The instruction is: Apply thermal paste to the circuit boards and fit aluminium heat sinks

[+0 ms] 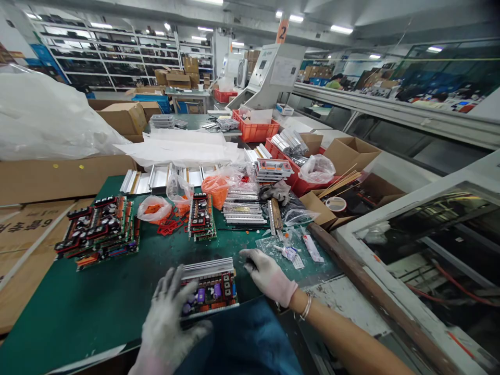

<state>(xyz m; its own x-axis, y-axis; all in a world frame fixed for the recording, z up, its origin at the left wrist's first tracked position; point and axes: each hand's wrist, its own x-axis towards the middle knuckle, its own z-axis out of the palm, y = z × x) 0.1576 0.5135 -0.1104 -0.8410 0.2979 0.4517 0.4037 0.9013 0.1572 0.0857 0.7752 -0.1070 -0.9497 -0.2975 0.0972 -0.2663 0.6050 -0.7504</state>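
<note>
A circuit board with purple capacitors [216, 291], set in a silver metal heatsink housing [207, 265], lies at the table's front edge. My left hand [166, 307], in a whitish glove, is at its left end, fingers spread and thumb apart. Its fingertips overlap the board; whether they press on it I cannot tell. Off the right end, my gloved right hand [269, 277] hovers with loosely extended fingers and nothing visible in them. A small stack of circuit boards [202, 216] stands beyond the housing, and a larger pile of boards [103, 229] sits at the left.
Orange parts in plastic bags [154, 209] lie behind the boards. Silver metal profiles [244, 205] are stacked mid-table. Tubes [291, 254] rest on a plastic bag at right. A brown bar [332, 260] runs along the right edge, beside a cardboard box [322, 208].
</note>
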